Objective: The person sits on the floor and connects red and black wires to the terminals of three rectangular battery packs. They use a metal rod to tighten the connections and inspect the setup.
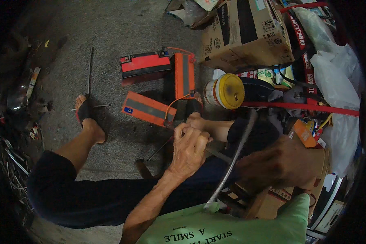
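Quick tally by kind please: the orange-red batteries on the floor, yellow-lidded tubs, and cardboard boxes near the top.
Orange-red batteries: 3
Yellow-lidded tubs: 1
Large cardboard boxes at top: 1
Total: 5

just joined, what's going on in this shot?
A seated person works over the floor. The left hand grips a thin dark tool whose tip sits at an orange-cased battery with an orange wire. The right hand is blurred beside a grey hose. Two more red-orange batteries and a yellow-lidded can lie ahead.
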A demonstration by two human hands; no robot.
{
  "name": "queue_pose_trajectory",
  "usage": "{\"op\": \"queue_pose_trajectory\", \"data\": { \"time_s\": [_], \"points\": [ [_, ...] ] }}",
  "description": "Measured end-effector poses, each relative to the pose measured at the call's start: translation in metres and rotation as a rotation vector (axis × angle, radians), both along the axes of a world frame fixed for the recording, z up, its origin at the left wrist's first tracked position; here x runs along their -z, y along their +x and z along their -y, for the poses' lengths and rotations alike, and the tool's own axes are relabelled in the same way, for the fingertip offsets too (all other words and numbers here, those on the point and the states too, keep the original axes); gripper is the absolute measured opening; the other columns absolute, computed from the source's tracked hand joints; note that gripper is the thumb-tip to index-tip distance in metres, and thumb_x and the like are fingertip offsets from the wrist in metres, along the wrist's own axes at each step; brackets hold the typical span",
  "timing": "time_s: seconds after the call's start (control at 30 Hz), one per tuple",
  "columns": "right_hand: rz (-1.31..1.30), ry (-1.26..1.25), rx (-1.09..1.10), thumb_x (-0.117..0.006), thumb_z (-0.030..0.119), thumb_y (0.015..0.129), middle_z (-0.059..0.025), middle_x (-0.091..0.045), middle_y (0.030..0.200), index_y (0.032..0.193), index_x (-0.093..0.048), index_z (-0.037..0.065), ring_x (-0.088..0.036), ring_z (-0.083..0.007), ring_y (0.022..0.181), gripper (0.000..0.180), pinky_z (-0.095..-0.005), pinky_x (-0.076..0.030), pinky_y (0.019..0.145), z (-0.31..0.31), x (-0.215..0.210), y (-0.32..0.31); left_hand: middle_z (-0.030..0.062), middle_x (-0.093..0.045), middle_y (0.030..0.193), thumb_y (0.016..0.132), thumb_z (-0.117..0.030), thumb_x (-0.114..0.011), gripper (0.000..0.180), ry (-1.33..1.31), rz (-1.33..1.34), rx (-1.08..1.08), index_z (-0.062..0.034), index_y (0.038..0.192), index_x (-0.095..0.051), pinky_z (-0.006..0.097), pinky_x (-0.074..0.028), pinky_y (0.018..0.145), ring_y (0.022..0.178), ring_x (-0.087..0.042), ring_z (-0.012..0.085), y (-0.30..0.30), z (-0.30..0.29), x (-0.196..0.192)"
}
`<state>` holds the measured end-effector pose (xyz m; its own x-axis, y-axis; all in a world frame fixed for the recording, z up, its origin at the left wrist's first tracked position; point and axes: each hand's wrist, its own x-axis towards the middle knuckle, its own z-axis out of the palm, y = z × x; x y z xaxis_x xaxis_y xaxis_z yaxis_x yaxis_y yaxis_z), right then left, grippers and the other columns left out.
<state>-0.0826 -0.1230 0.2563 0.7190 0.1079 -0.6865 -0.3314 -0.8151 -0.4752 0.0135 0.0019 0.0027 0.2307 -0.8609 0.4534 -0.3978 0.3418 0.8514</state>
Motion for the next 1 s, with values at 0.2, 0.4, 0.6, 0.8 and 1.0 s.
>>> {"op": "queue_pose_trajectory", "data": {
  "time_s": [0.2,0.4,0.6,0.8,1.0],
  "points": [
    [0.234,-0.487,0.439,-0.066,0.000,0.079,-0.0139,-0.070,0.108,0.113,-0.066,0.005,-0.071,-0.0311,0.088,0.034,-0.0357,-0.057,0.065,-0.003,0.011,-0.015,0.0143,-0.057,0.099,0.068,0.008,-0.063,0.050,0.084,0.033,-0.045,0.0013,0.116,-0.054,0.050,-0.040,0.094,0.097,-0.058,0.0308,0.006,-0.001,-0.009],
    [0.297,-0.485,0.601,-0.067,0.002,0.082,-0.0158,-0.070,0.103,0.111,-0.065,0.001,-0.071,-0.0324,0.086,0.029,-0.0374,-0.056,0.072,0.002,0.023,-0.032,0.0170,-0.058,0.105,0.073,0.003,-0.062,0.055,0.191,0.156,0.088,0.0067,0.127,-0.050,0.054,-0.037,0.102,0.103,-0.058,0.0327,0.005,-0.011,-0.017],
    [0.310,-0.484,0.698,-0.064,0.005,0.088,-0.0149,-0.071,0.098,0.116,-0.063,0.001,-0.069,-0.0263,0.080,0.028,-0.0331,-0.053,0.071,-0.004,0.029,-0.043,0.0233,-0.060,0.118,0.074,0.003,-0.062,0.051,0.301,0.276,0.016,0.0105,0.124,-0.051,0.054,-0.041,0.103,0.115,-0.059,0.0364,0.007,-0.014,-0.026],
    [0.227,-0.357,1.024,-0.062,0.010,0.094,-0.0124,-0.072,0.098,0.121,-0.061,0.000,-0.068,-0.0166,0.081,0.029,-0.0296,-0.053,0.072,-0.015,0.029,-0.041,0.0151,-0.068,0.092,0.070,0.005,-0.067,0.034,0.162,0.154,-0.139,0.0001,0.103,-0.064,0.039,-0.058,0.076,0.084,-0.069,0.0330,0.007,-0.010,-0.013],
    [0.515,-0.359,1.194,-0.060,0.014,0.096,-0.0115,-0.070,0.104,0.120,-0.062,-0.002,-0.067,-0.0147,0.086,0.029,-0.0265,-0.053,0.072,-0.020,0.037,-0.041,0.0118,-0.069,0.090,0.069,0.003,-0.072,0.027,0.163,0.176,-0.187,-0.0019,0.095,-0.066,0.036,-0.056,0.060,0.077,-0.069,0.0277,0.012,-0.009,-0.013]
  ]
}}
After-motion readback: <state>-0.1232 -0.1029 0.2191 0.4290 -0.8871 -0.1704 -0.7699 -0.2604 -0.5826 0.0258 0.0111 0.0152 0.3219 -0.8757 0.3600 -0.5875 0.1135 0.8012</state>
